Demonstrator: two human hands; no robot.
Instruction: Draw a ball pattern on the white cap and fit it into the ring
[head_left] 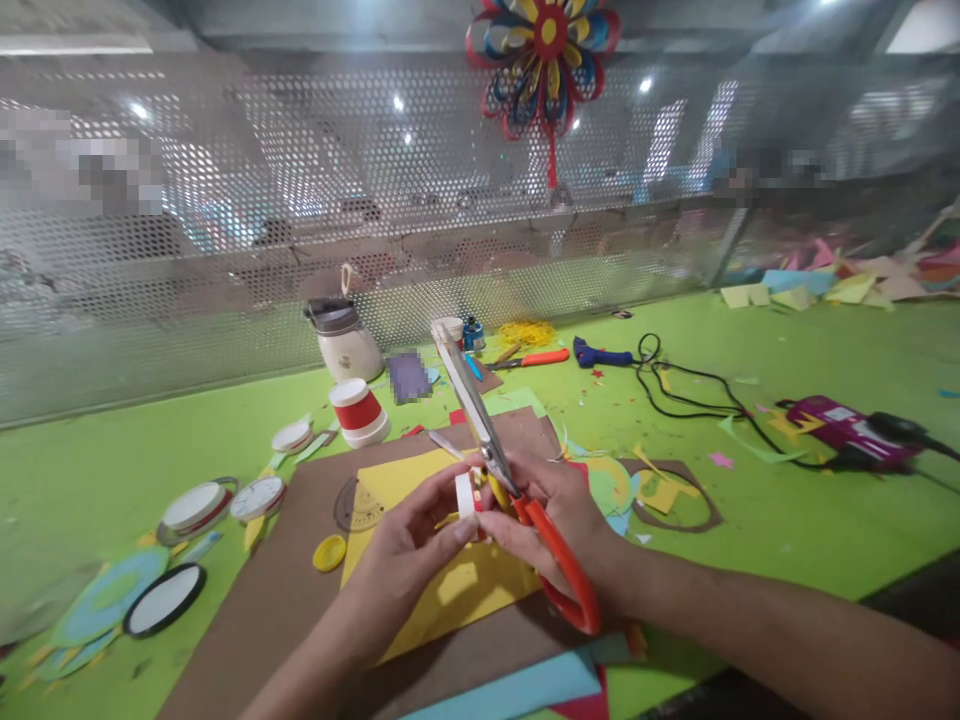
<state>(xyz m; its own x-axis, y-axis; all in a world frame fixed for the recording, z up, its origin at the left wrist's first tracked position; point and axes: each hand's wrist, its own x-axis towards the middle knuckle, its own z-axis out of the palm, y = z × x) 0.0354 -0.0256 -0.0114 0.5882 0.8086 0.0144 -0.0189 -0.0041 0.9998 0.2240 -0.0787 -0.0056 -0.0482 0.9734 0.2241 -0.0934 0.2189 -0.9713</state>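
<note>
Orange handles fill the right hand [559, 515] as it closes around a big pair of scissors [495, 460], blades pointing up and away over the table. The left hand [409, 545] pinches a small roll of white tape with a red edge [466, 495] between thumb and fingertips, right against the scissors' pivot, above the yellow sheet [450, 585]. Both hands are gripping, fingers curled tight, and the roll sits touching the blades near their base.

To do this well, I'd say keep the roll steady, feed only the loose end between the blades, and keep the left thumb clear of the edge; those long blades give little control so close to the pivot.

Around them: brown card [285, 590] under the yellow sheet, a yellow cap [329, 552] just beside it, a red-and-white cup [358, 411] behind, a white jug [343, 340] near the perforated metal screen [225, 220]. Further right lies a blue glue gun [600, 354] with black cable [697, 400] trailing across the green table [825, 500]. Paper scraps litter the surface, crowding the working space.
</note>
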